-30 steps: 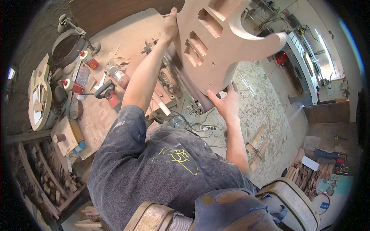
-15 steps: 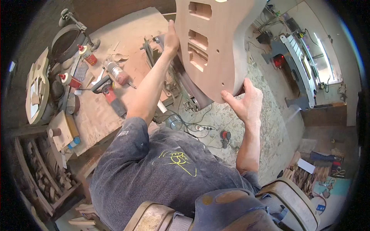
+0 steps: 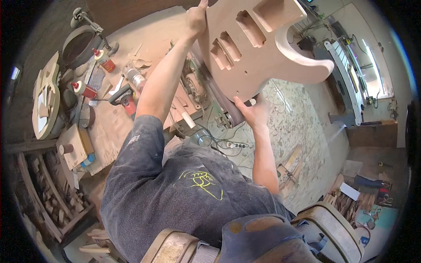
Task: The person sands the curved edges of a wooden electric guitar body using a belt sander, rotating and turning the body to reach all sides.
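A bare wooden electric guitar body (image 3: 258,61) with routed pickup cavities is held up between my two hands, its curved horn pointing right. My left hand (image 3: 196,18) grips its far left edge, fingers partly hidden. Closed on the near rounded end is my right hand (image 3: 253,109), the thumb on the top face and the fingers underneath. Right below the body lies a belt sander (image 3: 215,92) with a dark belt; whether the wood touches the belt I cannot tell.
On the wooden bench (image 3: 109,144) at left are glue bottles (image 3: 104,60), a red power tool (image 3: 127,103) and a round magnifier lamp (image 3: 81,44). A pale guitar body (image 3: 46,98) leans at far left. Cables (image 3: 219,142) and wood strips (image 3: 291,166) lie on the floor.
The guitar body has turned, its near end swinging left, so its horn and large square cavity now show. Both hands moved with it, the left farther away, the right leftward.
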`<state>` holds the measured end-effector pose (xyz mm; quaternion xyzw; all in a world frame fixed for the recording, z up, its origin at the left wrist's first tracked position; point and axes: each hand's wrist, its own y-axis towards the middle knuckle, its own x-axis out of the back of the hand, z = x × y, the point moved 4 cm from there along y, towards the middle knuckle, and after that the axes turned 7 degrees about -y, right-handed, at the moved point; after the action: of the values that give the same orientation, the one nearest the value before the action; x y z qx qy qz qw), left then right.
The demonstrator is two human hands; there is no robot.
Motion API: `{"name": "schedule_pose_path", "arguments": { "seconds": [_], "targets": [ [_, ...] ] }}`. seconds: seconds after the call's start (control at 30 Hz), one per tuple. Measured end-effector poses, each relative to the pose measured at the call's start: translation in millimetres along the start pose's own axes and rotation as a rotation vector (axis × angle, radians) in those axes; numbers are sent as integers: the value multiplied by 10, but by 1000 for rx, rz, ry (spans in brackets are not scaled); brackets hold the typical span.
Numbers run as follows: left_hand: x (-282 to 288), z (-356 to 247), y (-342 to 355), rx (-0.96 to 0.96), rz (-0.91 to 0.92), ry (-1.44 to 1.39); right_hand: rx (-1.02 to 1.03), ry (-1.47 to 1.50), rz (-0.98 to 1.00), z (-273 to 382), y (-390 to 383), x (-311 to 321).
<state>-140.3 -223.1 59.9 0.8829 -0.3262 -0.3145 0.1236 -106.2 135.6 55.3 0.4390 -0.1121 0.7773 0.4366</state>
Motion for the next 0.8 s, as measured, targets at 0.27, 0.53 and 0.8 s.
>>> {"name": "schedule_pose_path", "arguments": {
  "seconds": [0.27,0.53,0.8],
  "targets": [
    [192,157,383,-63,-14,248,48,117,-96,-56,65,-250],
    [-5,364,122,271,132,-450,36,-17,-48,-76,30,-29],
    [122,356,74,-11,111,481,43,-2,-23,-119,-89,86]
  ]
}}
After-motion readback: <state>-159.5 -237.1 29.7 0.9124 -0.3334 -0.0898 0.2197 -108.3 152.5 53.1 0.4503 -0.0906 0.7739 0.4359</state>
